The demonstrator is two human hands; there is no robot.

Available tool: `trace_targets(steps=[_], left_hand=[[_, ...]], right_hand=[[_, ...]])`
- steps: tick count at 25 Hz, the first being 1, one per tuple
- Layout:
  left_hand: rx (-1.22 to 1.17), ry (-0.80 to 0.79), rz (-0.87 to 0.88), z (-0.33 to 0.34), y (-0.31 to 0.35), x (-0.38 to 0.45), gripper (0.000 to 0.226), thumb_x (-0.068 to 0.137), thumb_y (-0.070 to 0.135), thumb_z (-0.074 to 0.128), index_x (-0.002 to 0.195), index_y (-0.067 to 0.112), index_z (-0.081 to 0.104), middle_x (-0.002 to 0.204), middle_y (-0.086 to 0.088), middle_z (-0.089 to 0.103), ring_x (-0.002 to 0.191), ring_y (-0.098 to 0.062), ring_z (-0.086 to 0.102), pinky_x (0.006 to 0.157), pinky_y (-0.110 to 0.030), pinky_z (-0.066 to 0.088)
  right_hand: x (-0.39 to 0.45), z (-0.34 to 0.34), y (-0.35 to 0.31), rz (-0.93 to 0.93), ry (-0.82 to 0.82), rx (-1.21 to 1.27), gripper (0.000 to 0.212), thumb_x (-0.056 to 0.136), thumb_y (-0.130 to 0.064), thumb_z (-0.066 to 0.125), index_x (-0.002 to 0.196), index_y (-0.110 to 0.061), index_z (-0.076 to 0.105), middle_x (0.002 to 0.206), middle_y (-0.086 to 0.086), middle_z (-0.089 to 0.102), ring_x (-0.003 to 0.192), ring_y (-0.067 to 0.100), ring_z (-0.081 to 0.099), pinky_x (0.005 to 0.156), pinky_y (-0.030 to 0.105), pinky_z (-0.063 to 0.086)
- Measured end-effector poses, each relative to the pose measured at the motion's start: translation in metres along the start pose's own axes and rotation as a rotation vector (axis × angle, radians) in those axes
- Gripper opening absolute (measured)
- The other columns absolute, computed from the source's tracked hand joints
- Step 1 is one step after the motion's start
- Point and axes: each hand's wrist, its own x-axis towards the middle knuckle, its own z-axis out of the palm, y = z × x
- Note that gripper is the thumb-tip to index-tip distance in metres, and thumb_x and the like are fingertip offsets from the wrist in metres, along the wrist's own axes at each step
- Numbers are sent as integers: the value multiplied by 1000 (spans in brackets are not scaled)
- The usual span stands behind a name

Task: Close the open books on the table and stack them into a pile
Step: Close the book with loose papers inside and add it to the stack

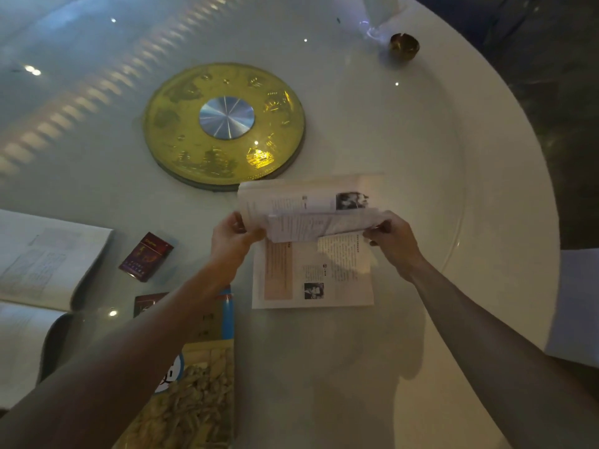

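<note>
An open book (327,273) with printed pages and small photos lies in front of me on the white round table (405,150). Its far half is lifted and folding toward me. My left hand (231,238) pinches the left end of that raised half. My right hand (393,238) grips its right end. A closed book (201,384) with a blue and tan cover lies near me, partly under my left forearm. Another open book (42,264) rests at the left edge of the view.
A gold disc with a silver hub (225,124) sits at the table's centre, just beyond the book. A dark red cigarette pack (146,257) and its reflection lie to the left. A small brass bowl (404,46) stands at the far right rim.
</note>
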Motion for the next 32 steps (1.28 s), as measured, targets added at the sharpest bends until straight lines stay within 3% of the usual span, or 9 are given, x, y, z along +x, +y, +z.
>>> trace_targets(steps=[2,6,8,11,15,20,25,29,32], left_hand=[[127,-4,85,-3,-8,-10,22,78,6,80,96,15,69,99,-2,75,98,-17,71,83,-31,57],[345,-26,248,-3,-36,-18,9,86,6,72,87,11,65,108,-10,68,95,-24,69,70,-23,59],[467,16,223,0,-44,-24,9,90,9,67,99,8,64,107,-9,59,84,-16,64,58,-11,50],[476,-11,60,1,-55,-32,22,92,12,65,112,13,57,92,-5,66,75,-19,65,54,-21,51],[299,-18,-170,1,-65,-38,29,94,4,62,120,8,52,105,-16,70,86,-30,72,74,-44,63],[-88,-34,-366,1,-66,-48,31,102,23,51,109,-3,65,95,-21,67,77,-28,68,63,-38,62],[-134,-82,-299,8,-51,-44,18,97,16,63,104,1,67,89,-16,68,62,-16,68,56,-23,59],[-268,-57,-317,14,-32,-45,14,97,13,62,103,0,65,85,-14,71,57,-13,72,53,-21,59],[-320,-82,-321,12,-28,-47,23,97,14,63,111,-4,63,90,-17,72,62,-16,73,56,-21,60]], right_hand=[[-5,1,11,-35,-9,11,9,78,-6,68,85,-8,62,82,6,66,76,24,60,70,42,49],[-20,3,31,-125,36,-276,27,81,-18,72,107,-12,70,109,17,64,89,26,65,66,25,48],[-29,3,40,-131,74,-442,38,88,-17,76,124,-9,66,111,17,59,90,25,62,63,19,41],[-41,1,55,-66,-16,-626,59,85,-19,78,138,-8,54,114,14,60,95,31,64,71,32,48],[-59,3,65,184,63,-438,15,101,-11,52,107,-3,63,109,19,72,86,28,66,76,44,56],[-87,11,73,351,142,-18,16,102,-15,52,94,-8,63,102,21,73,83,31,73,73,50,65],[-129,24,82,64,384,-363,13,97,-23,62,97,-11,64,93,8,68,84,29,64,73,40,52],[-160,58,88,-259,-154,-714,18,94,-21,61,94,-8,73,92,12,73,88,36,69,71,39,50],[-158,82,79,-399,-255,-782,27,93,-19,53,104,-4,72,106,15,72,105,35,66,82,43,55]])
